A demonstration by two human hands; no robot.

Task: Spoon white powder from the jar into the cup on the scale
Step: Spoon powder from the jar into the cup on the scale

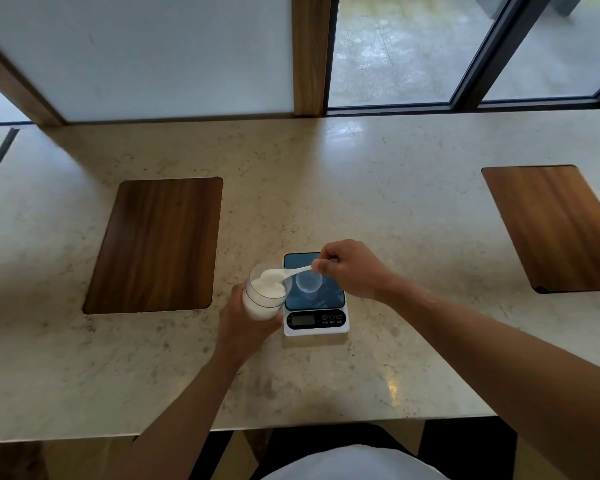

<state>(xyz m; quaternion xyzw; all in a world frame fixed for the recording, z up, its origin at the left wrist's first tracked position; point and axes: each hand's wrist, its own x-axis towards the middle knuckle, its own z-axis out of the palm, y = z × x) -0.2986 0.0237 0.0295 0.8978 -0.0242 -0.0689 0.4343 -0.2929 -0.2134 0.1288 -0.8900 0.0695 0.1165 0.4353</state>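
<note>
Centrally, near the front edge of the pale stone surface (395,188), stood the scale (315,306), with its dark blue platform toward the window and its display strip toward me. On that platform sat the cup (309,281), small, clear and upright; I could not tell whether any powder lay in it.

My left hand (246,323) held the jar (265,292) just left of the scale, raised off the surface and tilted with its open mouth toward the cup. My left fingers were wrapped around the lower wall of the jar from behind and below, pressed against the plastic. The jar was clear, and the white powder (262,299) filled its lower part.

My right hand (352,270) was above the far right part of the scale platform. Its fingers were curled and pressed together, pinching the handle end of the spoon (288,273). The spoon was white plastic; its handle ran leftward over the cup, and its bowl sat at the mouth of the jar with a heap of powder on it.

Two dark wooden panels were set flush in the surface: the left panel (156,244) just beyond the jar, the right panel (558,226) well apart from the scale. Behind the surface stood frosted glass (146,53) and a window (395,46).
</note>
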